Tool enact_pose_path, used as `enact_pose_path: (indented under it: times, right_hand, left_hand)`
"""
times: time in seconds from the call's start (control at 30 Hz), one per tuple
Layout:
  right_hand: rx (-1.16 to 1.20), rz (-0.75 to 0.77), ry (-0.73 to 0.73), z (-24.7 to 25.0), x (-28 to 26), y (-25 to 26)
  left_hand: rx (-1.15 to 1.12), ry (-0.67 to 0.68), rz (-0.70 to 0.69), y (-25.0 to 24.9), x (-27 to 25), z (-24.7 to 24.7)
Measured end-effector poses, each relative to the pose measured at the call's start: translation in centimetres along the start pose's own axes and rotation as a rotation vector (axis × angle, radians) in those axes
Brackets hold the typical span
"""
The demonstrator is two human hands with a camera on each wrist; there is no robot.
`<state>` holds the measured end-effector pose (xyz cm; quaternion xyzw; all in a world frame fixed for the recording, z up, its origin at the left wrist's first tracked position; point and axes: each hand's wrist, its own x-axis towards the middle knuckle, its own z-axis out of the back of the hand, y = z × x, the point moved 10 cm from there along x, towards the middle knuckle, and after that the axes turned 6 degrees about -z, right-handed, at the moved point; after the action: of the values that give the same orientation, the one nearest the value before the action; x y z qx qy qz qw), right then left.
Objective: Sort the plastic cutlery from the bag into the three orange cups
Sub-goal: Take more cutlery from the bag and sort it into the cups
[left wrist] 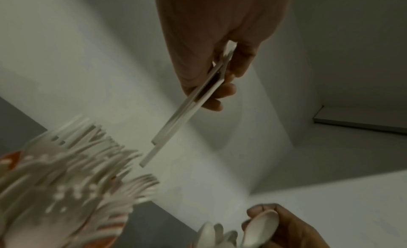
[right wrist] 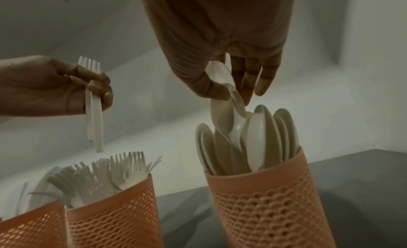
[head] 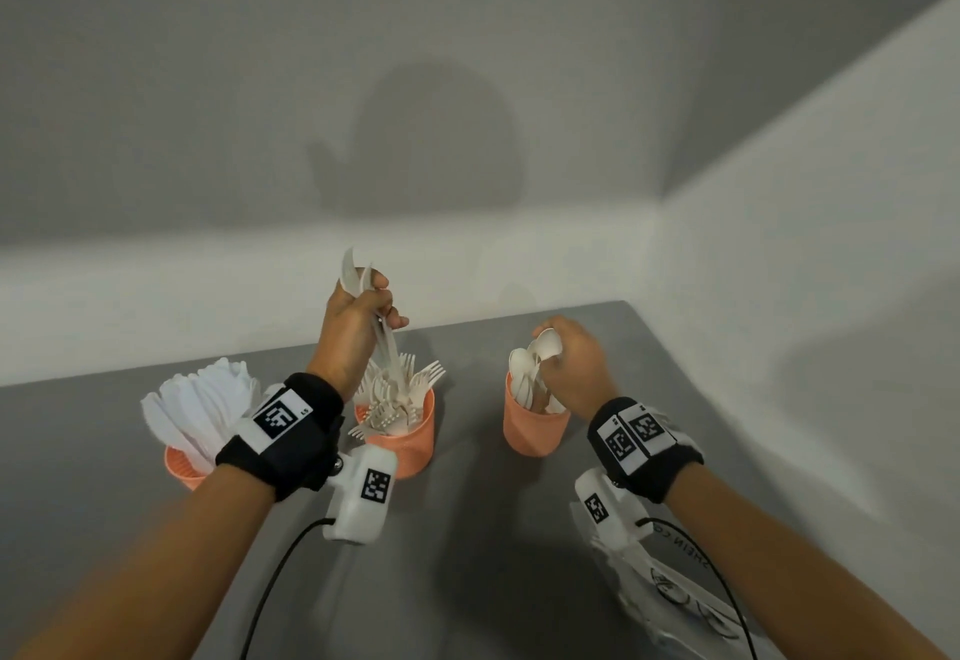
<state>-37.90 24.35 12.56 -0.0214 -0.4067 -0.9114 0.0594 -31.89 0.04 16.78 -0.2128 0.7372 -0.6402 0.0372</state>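
Note:
Three orange mesh cups stand in a row on the grey table [head: 467, 529]. The left cup [head: 182, 467] holds white knives, the middle cup [head: 405, 436] forks, the right cup [head: 532, 431] spoons. My left hand [head: 363, 311] grips a few white forks [right wrist: 93, 105] by the handles, tines up, just above the fork cup [right wrist: 114, 211]. My right hand [head: 569, 363] pinches a white spoon [right wrist: 224, 105] by its bowl, its handle down among the spoons in the right cup [right wrist: 268, 204]. The forks' handles [left wrist: 176, 124] hang over the fork cup's tines.
A white printed plastic bag [head: 670, 586] lies flat at the front right under my right forearm. White walls close the table at the back and right. Cables run from both wrist cameras toward the front edge.

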Motion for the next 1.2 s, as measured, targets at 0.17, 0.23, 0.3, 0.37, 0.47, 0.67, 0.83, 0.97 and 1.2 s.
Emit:
enact_pose_path:
  times: [0.17, 0.23, 0.3, 0.37, 0.47, 0.67, 0.83, 0.97, 1.2]
  right_hand:
    - [-0.083, 0.113, 0.026, -0.3, -0.8, 1.5]
    - [-0.178, 0.158, 0.065, -1.0, -0.9, 1.9]
    - [-0.290, 0.153, 0.094, -1.6, -0.9, 1.3]
    - [-0.343, 0.139, 0.099, -1.8, -0.9, 0.7]
    - [-0.362, 0.166, 0.108, -2.0, -1.2, 0.7]
    - [-0.434, 0.148, 0.142, -3.2, -0.8, 0.4]
    - [-0.611, 0.180, 0.174, -5.5, -0.7, -1.0]
    - [-0.726, 0.128, 0.235, -6.4, -0.7, -1.6]
    - [-0.716, 0.048, 0.283, -6.1, -0.7, -1.8]
  left_hand:
    - [0.169, 0.033, -0.022, 1.8, -1.1, -1.1]
    - [0.242, 0.044, -0.016, 3.1, -1.4, -1.0]
    - [0.324, 0.067, 0.007, 4.5, -1.8, -0.7]
    - [0.403, 0.087, -0.015, 5.2, -2.1, -0.2]
    - [0.507, 0.100, -0.108, 5.3, -2.1, 0.4]
    - [0.777, 0.204, -0.296, 5.1, -2.5, -0.9]
    - [1.308, 0.389, -0.173, 7.7, -3.4, -2.1]
    - [1.522, 0.459, 0.017, 9.2, -3.3, -1.8]
    - [1.465, 0.419, 0.027, 9.2, -4.3, -1.6]
